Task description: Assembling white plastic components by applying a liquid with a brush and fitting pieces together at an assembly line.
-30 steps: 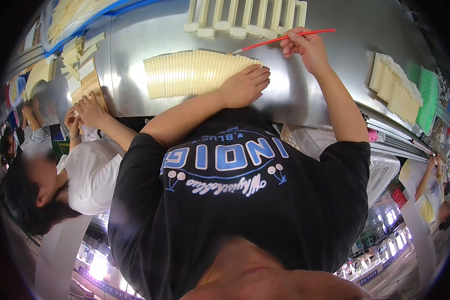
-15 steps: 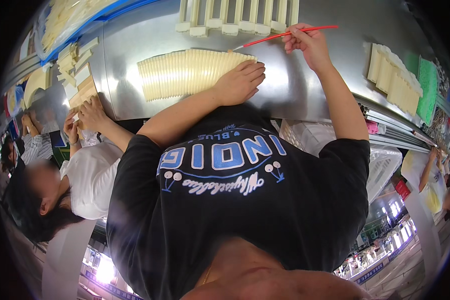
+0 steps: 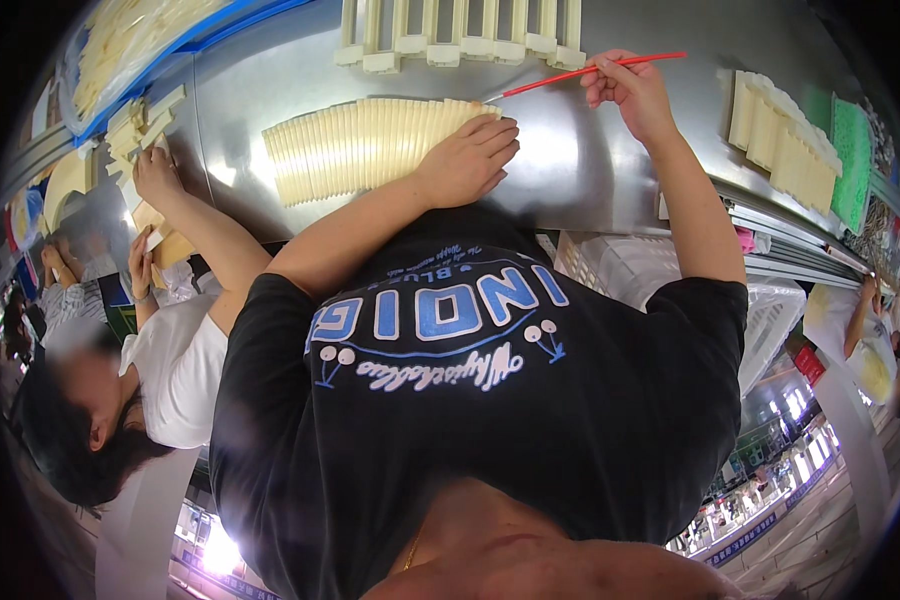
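Observation:
A long, slightly curved row of thin cream-coloured strips (image 3: 355, 150) lies packed side by side on the metal table in front of me. My left hand (image 3: 467, 162) rests on the right end of this row, its fingers stretched out over the strips and its thumb hidden. Between the fingers of my right hand (image 3: 630, 95) is a thin brush (image 3: 535, 86) with a red handle, its pale tip at the upper right corner of the row. The brush slants, with the handle end up to the right.
Several long cream channel pieces (image 3: 417, 47) stand at the table's far side. More cream pieces (image 3: 782, 145) lie at right beside a green mat (image 3: 851, 175). At left, a co-worker's hand (image 3: 158, 180) works near cream parts and a blue-edged bag of parts (image 3: 140, 50).
The brush and my right hand have moved slightly right in the picture; the row and my left hand appear shifted slightly left. The co-worker's hand has reached farther up the table.

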Demonstrator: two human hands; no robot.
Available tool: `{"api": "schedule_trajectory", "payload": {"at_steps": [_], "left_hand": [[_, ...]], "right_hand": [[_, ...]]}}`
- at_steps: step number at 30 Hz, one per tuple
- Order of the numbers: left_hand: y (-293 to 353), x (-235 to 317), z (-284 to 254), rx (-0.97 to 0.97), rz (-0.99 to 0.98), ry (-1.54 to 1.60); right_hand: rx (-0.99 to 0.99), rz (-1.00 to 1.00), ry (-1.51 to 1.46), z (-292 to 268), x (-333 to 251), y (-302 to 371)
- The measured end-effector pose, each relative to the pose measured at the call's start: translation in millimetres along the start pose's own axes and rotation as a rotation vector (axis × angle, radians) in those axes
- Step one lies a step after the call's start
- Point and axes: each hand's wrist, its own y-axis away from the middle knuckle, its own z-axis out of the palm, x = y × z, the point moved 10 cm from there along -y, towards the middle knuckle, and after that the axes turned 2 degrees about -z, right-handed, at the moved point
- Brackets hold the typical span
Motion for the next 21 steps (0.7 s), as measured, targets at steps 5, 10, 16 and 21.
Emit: {"api": "schedule_trajectory", "payload": {"at_steps": [5, 10, 16, 21], "left_hand": [[0, 0, 0, 0.008, -0.010, 0.023], [-3, 1, 0, 0.000, -0.010, 0.029], [1, 1, -2, -0.006, -0.010, 0.025], [7, 9, -31, 0.108, 0.042, 0.112]], "right_hand": [[0.007, -0.006, -0.012, -13, 1, 5], [0.033, -0.003, -0.026, -29, 5, 10], [0.016, 0.003, -0.033, -33, 4, 13], [0.057, -0.169, -0.123, -34, -38, 25]]}}
